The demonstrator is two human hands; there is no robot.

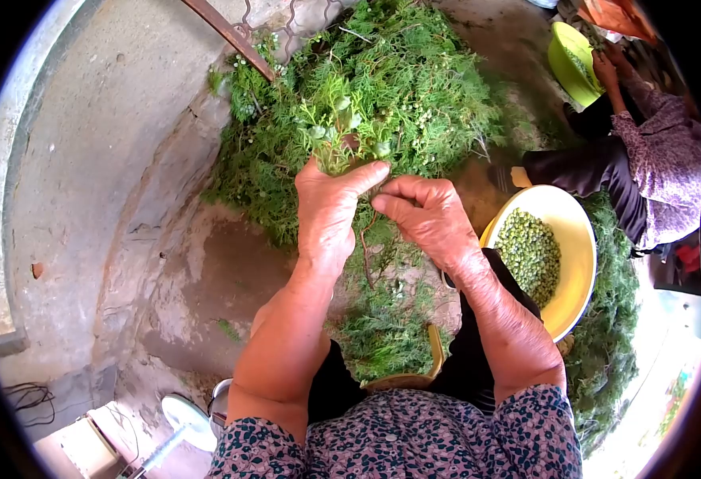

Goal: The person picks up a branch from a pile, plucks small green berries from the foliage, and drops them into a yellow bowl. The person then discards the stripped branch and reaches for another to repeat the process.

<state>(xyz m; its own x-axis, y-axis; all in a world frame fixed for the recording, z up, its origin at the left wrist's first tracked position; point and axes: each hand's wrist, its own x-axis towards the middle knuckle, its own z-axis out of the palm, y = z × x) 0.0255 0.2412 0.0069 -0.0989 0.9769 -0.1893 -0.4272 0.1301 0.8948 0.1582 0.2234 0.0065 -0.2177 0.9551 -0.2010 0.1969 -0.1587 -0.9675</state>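
A green sprig (pixel 338 128) with several pale green cones stands up out of my left hand (pixel 328 203), whose fingers are wrapped round its lower part. Close on the right, my right hand (pixel 430 214) has thumb and forefinger pinched together by the sprig's stem; what lies between those fingertips is too small to make out. A thin brown twig (pixel 366 247) hangs below the hands. Behind them spreads a large heap of green branches (pixel 414 80). At the right, a yellow basin (pixel 576 263) holds many small green cones (pixel 528 251).
Another person (pixel 670 160) sits at the upper right, hands at a lime-green basin (pixel 568 60). More branches (pixel 606 335) lie right of the yellow basin, and cut greenery (pixel 386 343) lies between my knees. A concrete wall (pixel 87 160) curves along the left; a fan (pixel 189 421) stands lower left.
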